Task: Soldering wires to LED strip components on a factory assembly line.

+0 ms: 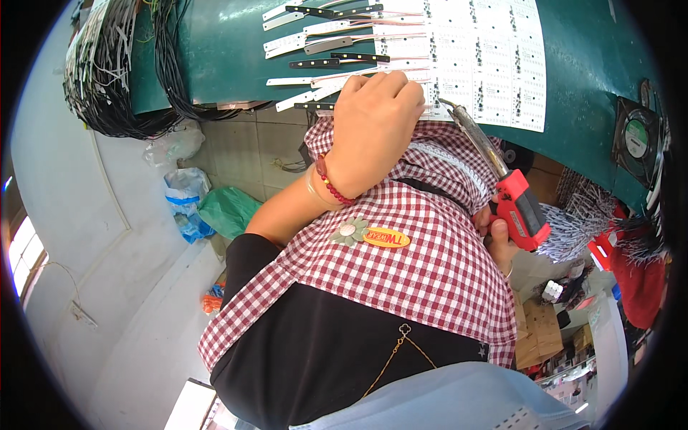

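My right hand (499, 240) grips a soldering iron (523, 209) by its red and black handle. The iron's thin tip points up and left, at the near part of a white circuit board sheet (494, 64). Beside that tip my left hand (380, 125) is closed in a pinch at the sheet's left edge; its fingertips and what they hold are hidden behind the back of the hand. Several white and black LED strips (283, 46) lie left of the sheet, with thin wires running from them to it.
The green tabletop (222, 50) carries bundles of dark cables (107, 68) at left and a small black fan (636, 140) at right. Bundled white-tipped wires (577, 226) hang near the table's right edge. Below are plastic bags (228, 210) and cardboard boxes (539, 333).
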A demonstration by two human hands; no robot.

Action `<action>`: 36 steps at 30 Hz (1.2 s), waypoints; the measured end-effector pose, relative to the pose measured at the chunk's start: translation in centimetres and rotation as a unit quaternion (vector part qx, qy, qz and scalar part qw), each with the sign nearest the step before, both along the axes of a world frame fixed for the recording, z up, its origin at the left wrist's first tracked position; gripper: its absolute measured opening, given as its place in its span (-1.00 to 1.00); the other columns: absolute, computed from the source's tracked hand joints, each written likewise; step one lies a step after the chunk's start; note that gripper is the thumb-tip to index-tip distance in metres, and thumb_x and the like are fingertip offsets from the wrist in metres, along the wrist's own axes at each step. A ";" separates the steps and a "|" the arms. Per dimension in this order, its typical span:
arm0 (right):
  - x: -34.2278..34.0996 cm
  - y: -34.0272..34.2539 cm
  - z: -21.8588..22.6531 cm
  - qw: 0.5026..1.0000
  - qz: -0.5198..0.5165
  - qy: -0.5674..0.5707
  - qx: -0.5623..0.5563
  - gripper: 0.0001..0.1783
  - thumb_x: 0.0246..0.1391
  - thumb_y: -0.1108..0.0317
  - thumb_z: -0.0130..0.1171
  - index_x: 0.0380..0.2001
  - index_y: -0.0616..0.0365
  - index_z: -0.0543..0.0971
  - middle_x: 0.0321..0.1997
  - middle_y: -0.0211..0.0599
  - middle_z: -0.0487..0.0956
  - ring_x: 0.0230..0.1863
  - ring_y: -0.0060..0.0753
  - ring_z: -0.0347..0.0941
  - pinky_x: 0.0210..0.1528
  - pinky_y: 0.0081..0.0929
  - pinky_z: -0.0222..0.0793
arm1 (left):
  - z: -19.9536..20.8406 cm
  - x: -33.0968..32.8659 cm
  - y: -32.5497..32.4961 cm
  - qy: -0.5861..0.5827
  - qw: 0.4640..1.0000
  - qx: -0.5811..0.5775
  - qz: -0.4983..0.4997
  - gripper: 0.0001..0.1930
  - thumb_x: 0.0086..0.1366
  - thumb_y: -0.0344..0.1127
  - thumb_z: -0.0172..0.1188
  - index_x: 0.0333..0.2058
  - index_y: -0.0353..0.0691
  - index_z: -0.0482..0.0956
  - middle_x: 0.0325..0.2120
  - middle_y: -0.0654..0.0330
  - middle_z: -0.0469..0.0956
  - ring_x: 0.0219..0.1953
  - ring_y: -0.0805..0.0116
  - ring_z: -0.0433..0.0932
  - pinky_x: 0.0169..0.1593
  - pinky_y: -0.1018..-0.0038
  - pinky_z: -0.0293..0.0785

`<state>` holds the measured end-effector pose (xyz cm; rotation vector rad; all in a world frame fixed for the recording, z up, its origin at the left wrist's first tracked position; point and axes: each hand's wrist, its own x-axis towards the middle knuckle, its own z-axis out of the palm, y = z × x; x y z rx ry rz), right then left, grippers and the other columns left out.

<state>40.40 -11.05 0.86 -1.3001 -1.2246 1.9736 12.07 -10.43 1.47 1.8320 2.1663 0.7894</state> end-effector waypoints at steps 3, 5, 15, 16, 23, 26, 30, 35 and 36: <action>-1.2 0.5 1.2 1.000 0.010 -0.009 -0.012 -0.57 0.04 -0.01 0.13 -0.46 0.20 0.43 -0.56 -0.51 0.33 -0.54 -0.68 0.17 -0.49 -0.68 0.06 | -0.1 0.0 0.0 -0.012 1.000 -0.004 0.009 -0.89 -0.05 -0.40 0.24 -0.58 -0.16 0.45 -0.62 0.27 0.42 -0.50 0.28 0.43 -0.36 0.41 0.28; -1.3 0.4 1.2 1.000 0.007 -0.010 -0.005 -0.60 0.04 0.02 0.13 -0.46 0.20 0.43 -0.57 -0.52 0.33 -0.54 -0.68 0.18 -0.48 -0.68 0.06 | -0.1 0.0 -0.1 -0.025 1.000 -0.007 0.017 -0.88 -0.05 -0.41 0.24 -0.59 -0.16 0.45 -0.62 0.27 0.42 -0.50 0.27 0.43 -0.36 0.41 0.28; -0.9 0.6 0.7 0.997 0.052 -0.051 -0.010 -0.46 0.03 0.03 0.14 -0.15 0.32 0.37 -0.59 -0.39 0.35 -0.58 -0.62 0.18 -0.50 -0.59 0.14 | -0.4 0.1 0.2 -0.037 0.999 -0.019 0.015 -0.88 -0.05 -0.45 0.20 -0.60 -0.21 0.41 -0.61 0.20 0.42 -0.50 0.19 0.43 -0.41 0.35 0.31; -0.9 0.7 0.7 0.997 0.053 -0.051 -0.010 -0.46 0.03 0.03 0.14 -0.15 0.32 0.37 -0.59 -0.39 0.35 -0.58 -0.62 0.18 -0.50 -0.59 0.14 | -0.4 0.1 0.2 -0.038 0.999 -0.019 0.015 -0.88 -0.05 -0.45 0.20 -0.60 -0.22 0.40 -0.61 0.19 0.41 -0.50 0.18 0.43 -0.40 0.35 0.31; -1.6 0.0 1.8 0.999 0.005 -0.051 -0.001 -0.70 0.08 0.15 0.11 -0.44 0.21 0.45 -0.56 -0.53 0.33 -0.53 -0.69 0.17 -0.46 -0.67 0.09 | -0.3 0.1 0.4 -0.028 0.999 -0.023 0.013 -0.88 -0.04 -0.46 0.19 -0.60 -0.22 0.40 -0.61 0.19 0.40 -0.50 0.19 0.42 -0.38 0.36 0.28; -1.7 0.3 2.0 0.999 0.011 -0.032 -0.008 -0.69 0.09 0.13 0.10 -0.45 0.20 0.45 -0.57 -0.54 0.32 -0.54 -0.69 0.16 -0.47 -0.68 0.08 | 0.0 0.0 0.4 -0.020 0.999 -0.029 0.002 -0.89 -0.02 -0.44 0.18 -0.59 -0.21 0.40 -0.60 0.19 0.40 -0.49 0.20 0.42 -0.36 0.36 0.26; -1.3 0.2 1.5 0.998 0.025 -0.053 -0.003 -0.67 0.10 0.11 0.09 -0.47 0.20 0.44 -0.57 -0.54 0.32 -0.55 -0.69 0.16 -0.48 -0.68 0.06 | -0.1 -0.1 0.6 -0.011 0.999 -0.042 -0.007 -0.90 0.00 -0.43 0.18 -0.56 -0.20 0.41 -0.58 0.20 0.40 -0.47 0.21 0.42 -0.34 0.36 0.24; -1.6 0.5 1.6 0.998 0.041 -0.048 0.008 -0.66 0.10 0.11 0.07 -0.49 0.20 0.43 -0.57 -0.52 0.32 -0.55 -0.69 0.16 -0.48 -0.68 0.07 | -0.3 -0.1 0.6 -0.002 0.999 -0.041 -0.012 -0.91 0.01 -0.44 0.17 -0.55 -0.20 0.41 -0.58 0.20 0.40 -0.46 0.20 0.42 -0.33 0.35 0.23; -1.4 0.7 1.5 0.997 0.067 -0.041 0.017 -0.66 0.11 0.11 0.07 -0.49 0.20 0.43 -0.57 -0.51 0.33 -0.55 -0.69 0.17 -0.48 -0.67 0.08 | -0.2 -0.2 0.6 0.002 0.999 -0.043 -0.016 -0.91 0.01 -0.44 0.16 -0.55 -0.20 0.41 -0.58 0.20 0.40 -0.47 0.20 0.41 -0.33 0.36 0.23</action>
